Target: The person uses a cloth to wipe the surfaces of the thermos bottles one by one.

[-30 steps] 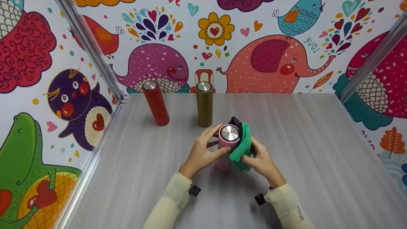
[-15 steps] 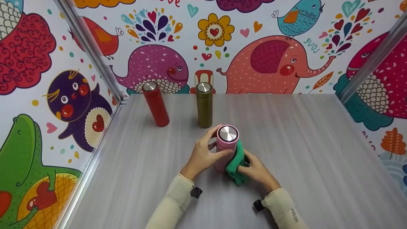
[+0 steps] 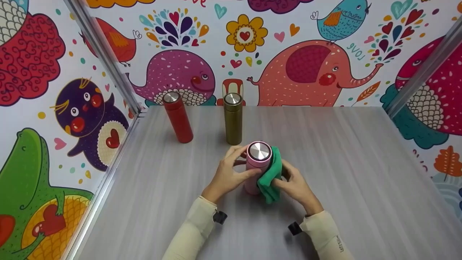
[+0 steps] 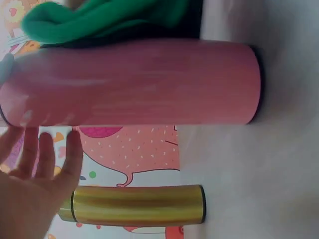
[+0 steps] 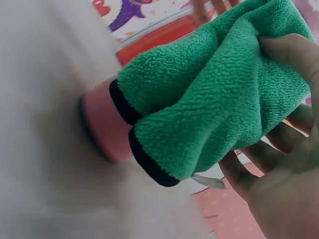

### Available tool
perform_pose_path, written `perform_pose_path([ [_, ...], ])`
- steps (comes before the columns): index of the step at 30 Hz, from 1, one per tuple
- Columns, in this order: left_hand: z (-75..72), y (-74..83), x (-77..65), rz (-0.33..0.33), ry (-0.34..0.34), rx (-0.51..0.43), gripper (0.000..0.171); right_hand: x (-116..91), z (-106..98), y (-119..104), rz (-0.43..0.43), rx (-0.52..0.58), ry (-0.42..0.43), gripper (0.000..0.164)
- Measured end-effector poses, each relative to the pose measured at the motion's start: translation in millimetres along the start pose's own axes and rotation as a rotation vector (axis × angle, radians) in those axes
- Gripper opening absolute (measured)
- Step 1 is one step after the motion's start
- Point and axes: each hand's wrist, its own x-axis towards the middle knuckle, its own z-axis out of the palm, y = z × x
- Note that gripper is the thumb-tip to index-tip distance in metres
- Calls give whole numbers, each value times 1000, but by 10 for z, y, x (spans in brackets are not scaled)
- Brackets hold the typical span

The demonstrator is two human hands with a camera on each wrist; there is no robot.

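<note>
A pink thermos flask [image 3: 253, 177] with a shiny steel lid top stands upright on the table. My left hand [image 3: 226, 177] grips it near the top, thumb on the near side and fingers around the far left side. On its right side lies a folded green towel [image 3: 270, 177] with black edging. My right hand [image 3: 296, 184] holds that towel against the flask, thumb on the near face and fingers behind the cloth. In the right wrist view the towel [image 5: 209, 94] covers most of the flask, leaving the pink base [image 5: 107, 119] showing.
A red thermos flask [image 3: 179, 121] and an olive-gold thermos flask [image 3: 233, 122] stand farther back on the grey wood-grain table [image 3: 343, 162]. Printed cartoon walls [image 3: 303, 68] enclose the back and sides, with metal corner posts [image 3: 104, 57].
My right hand slid the towel down the pink flask's side, then partly back up. The left hand keeps its grip, and the flask stays nearly in place.
</note>
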Motion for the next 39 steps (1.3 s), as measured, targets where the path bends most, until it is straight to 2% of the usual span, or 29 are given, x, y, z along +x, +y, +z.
perform_pose_path([
  [6, -44, 17, -11, -6, -65, -55, 68, 80, -45, -307, -131, -22, 56, 58],
  [11, -41, 12, 4, 5, -88, -30, 64, 104, -49, -450, -215, -38, 68, 62],
  [15, -43, 16, 22, -2, -78, 6, 64, 99, -50, -476, -230, -48, 63, 64],
  [20, -81, 12, 33, -25, -84, -21, 67, 73, -39, -395, -189, -59, 39, 63],
  [29, -77, 3, 12, -45, -129, -114, 65, -14, 33, -142, -47, -34, -32, 60],
  [34, -6, 0, 15, -117, -115, -82, 81, -109, 56, 136, 92, -36, -101, 57],
  [39, 23, -17, 29, -170, -91, -72, 78, -182, 96, 272, 185, -63, -119, 50],
])
